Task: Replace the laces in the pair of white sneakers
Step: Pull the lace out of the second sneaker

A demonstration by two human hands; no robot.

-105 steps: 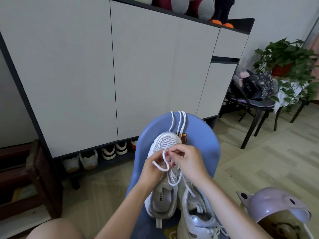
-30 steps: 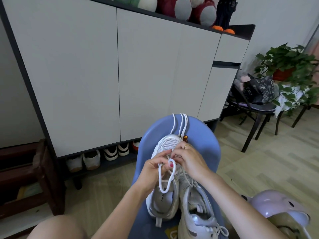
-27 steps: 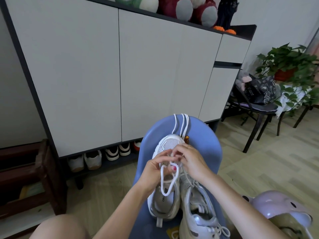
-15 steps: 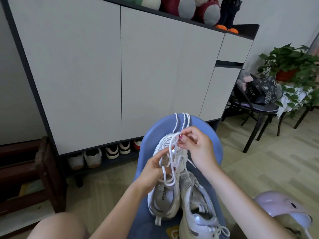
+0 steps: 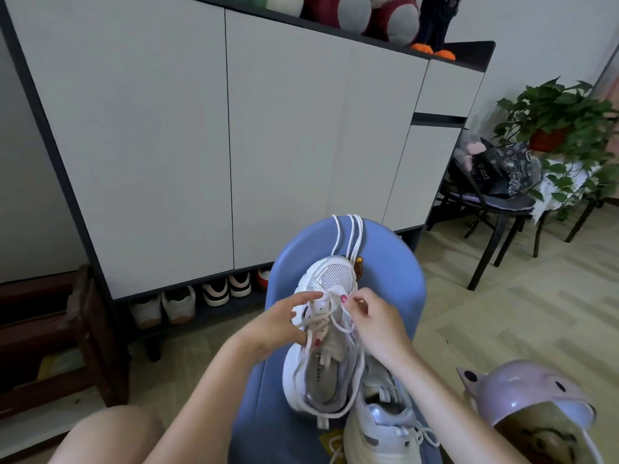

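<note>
At frame centre, the left hand [image 5: 278, 324] and right hand [image 5: 375, 318] each pinch the white lace [image 5: 330, 308] across the sneaker [image 5: 326, 333], whose toe points up-frame.

We see a white sneaker [image 5: 323, 333] lying toe-away on a blue chair [image 5: 395, 283], its mate [image 5: 382, 426] nearer and to the right. The left hand [image 5: 278, 324] and right hand [image 5: 376, 321] each pinch the white lace [image 5: 335, 311] near the toe eyelets. Spare laces [image 5: 350, 236] drape over the chair's far edge.
</note>
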